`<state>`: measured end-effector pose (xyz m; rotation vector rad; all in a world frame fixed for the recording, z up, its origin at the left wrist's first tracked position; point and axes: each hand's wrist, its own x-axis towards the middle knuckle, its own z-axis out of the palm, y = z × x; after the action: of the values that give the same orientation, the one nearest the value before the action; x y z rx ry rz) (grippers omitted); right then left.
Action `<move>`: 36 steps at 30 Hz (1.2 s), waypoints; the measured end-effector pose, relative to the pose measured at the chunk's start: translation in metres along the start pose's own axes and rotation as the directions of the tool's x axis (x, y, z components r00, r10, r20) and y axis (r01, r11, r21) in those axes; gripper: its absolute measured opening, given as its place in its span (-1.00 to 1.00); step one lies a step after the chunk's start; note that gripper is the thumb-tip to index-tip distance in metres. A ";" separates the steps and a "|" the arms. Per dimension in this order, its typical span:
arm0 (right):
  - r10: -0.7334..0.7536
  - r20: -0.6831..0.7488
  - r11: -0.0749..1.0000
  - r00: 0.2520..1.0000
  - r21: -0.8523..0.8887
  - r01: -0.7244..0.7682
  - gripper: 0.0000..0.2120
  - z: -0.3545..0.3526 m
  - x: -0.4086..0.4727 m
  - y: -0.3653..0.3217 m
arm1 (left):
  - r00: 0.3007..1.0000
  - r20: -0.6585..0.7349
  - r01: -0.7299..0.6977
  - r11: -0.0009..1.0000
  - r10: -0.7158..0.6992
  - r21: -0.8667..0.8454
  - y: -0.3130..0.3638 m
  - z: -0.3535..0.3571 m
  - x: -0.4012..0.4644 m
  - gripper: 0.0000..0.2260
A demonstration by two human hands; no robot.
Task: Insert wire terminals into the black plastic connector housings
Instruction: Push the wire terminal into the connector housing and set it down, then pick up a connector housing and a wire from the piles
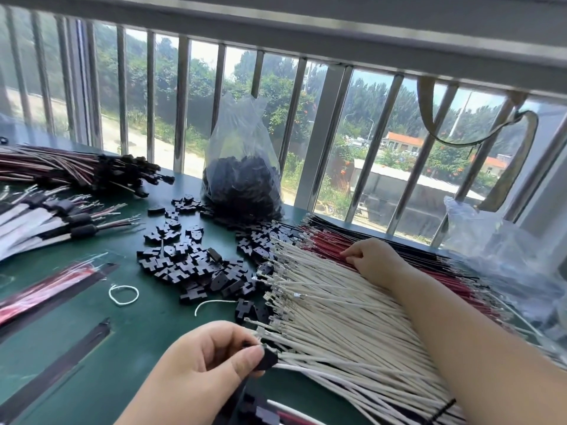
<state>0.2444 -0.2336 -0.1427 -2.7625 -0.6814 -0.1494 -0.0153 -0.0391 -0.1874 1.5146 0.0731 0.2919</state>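
My left hand (208,360) pinches a black connector housing (267,360) at the bottom centre, with a white wire (306,370) running out of it to the right. My right hand (372,259) reaches across a fanned bundle of white wires (337,305) and its fingertips pinch at the red wires (325,243) behind them. A row of black wires (362,230) lies beyond the red ones. Loose black housings (190,259) are scattered on the green table (116,342) in the middle.
A clear plastic bag of black housings (242,182) stands by the barred window. Finished harnesses (76,170) are piled at the far left, sleeved cables (46,222) below them. Red and black wire strips (46,289) lie at left, a crumpled plastic bag (497,240) at right.
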 end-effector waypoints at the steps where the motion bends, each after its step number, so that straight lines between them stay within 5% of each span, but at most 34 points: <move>1: 0.006 -0.007 1.000 1.000 0.003 -0.006 -0.82 0.000 0.001 0.000 | 1.000 -0.006 0.000 1.000 -0.001 -0.012 0.001 0.000 0.000 -0.98; 11: -0.010 0.069 0.933 0.998 -0.357 0.034 -0.93 -0.006 0.008 -0.012 | 1.000 0.005 0.011 1.000 -0.011 0.024 0.002 0.000 0.001 -0.90; 14: -0.063 -0.003 0.893 0.998 -0.446 0.055 -0.81 0.001 0.005 -0.011 | 1.000 0.021 -0.003 0.999 0.002 0.040 0.004 0.000 -0.001 -0.94; 17: -0.044 -0.082 0.970 0.996 -0.242 0.023 -0.90 0.000 0.002 -0.007 | 1.000 0.016 -0.014 0.999 0.014 0.030 0.005 -0.001 -0.001 -0.82; 21: -0.074 0.044 0.995 0.996 0.066 0.071 -0.87 -0.007 -0.008 0.001 | 1.000 0.009 -0.013 1.000 0.013 0.025 0.003 -0.002 0.000 -0.79; 26: -0.155 -0.078 0.988 0.985 -0.004 0.155 -0.90 -0.006 -0.014 0.001 | 1.000 0.006 -0.016 0.999 0.016 0.038 0.002 -0.002 -0.001 -0.83; 29: -0.235 -0.283 0.972 0.930 -0.087 0.219 -0.85 -0.005 -0.014 -0.001 | 1.000 0.009 -0.014 0.997 0.013 0.072 0.000 -0.002 0.000 -0.98; 32: -0.176 -0.513 0.967 0.840 0.070 0.245 -0.76 -0.014 -0.023 -0.008 | 1.000 0.005 -0.004 0.998 0.003 0.068 0.000 -0.001 0.000 -0.91; 34: -0.091 -0.514 0.935 0.853 0.250 0.251 -0.65 -0.025 -0.034 -0.018 | 1.000 -0.005 0.004 0.997 -0.003 0.078 0.002 -0.001 -0.001 -0.89; 36: -0.092 -0.418 0.908 0.904 0.337 0.249 -0.76 -0.039 -0.053 -0.032 | 1.000 -0.018 0.006 0.997 -0.004 0.077 0.004 0.000 -0.002 -0.90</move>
<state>0.1816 -0.2413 -0.1065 -2.2000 -0.7511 -0.5357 -0.0175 -0.0392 -0.1833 1.5878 0.1030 0.3015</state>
